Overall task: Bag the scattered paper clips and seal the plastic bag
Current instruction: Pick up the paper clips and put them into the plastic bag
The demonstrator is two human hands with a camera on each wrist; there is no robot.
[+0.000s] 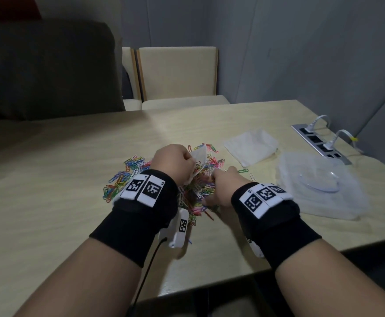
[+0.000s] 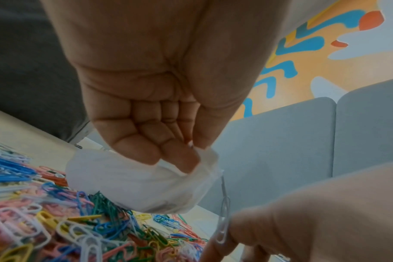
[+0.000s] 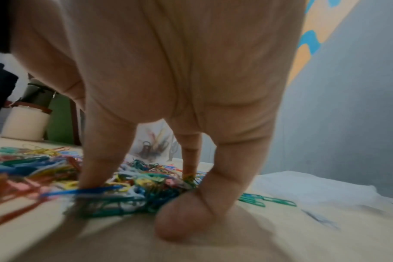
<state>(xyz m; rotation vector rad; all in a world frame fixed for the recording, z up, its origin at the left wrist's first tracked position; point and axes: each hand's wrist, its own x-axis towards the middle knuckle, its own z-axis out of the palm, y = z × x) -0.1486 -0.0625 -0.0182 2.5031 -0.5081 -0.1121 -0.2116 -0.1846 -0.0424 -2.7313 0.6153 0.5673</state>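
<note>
A wide pile of coloured paper clips (image 1: 127, 175) lies on the beige table (image 1: 49, 202) in the head view. My left hand (image 1: 188, 165) hovers over the pile and pinches the rim of a small clear plastic bag (image 1: 199, 155). In the left wrist view its curled fingers (image 2: 175, 159) grip the crumpled bag (image 2: 132, 184) above the paper clips (image 2: 79, 221). My right hand (image 1: 214, 179) is beside it, with its fingers dug into the paper clips (image 3: 135, 184) and curled round a bunch. The bag (image 3: 153, 143) shows between those fingers with some clips inside.
Right of the pile lie a flat stack of small bags (image 1: 250, 146) and a larger clear plastic sheet with a round lid (image 1: 319, 181). A socket strip (image 1: 319, 143) with white plugs is at the far right. Chairs (image 1: 177, 74) stand behind the table.
</note>
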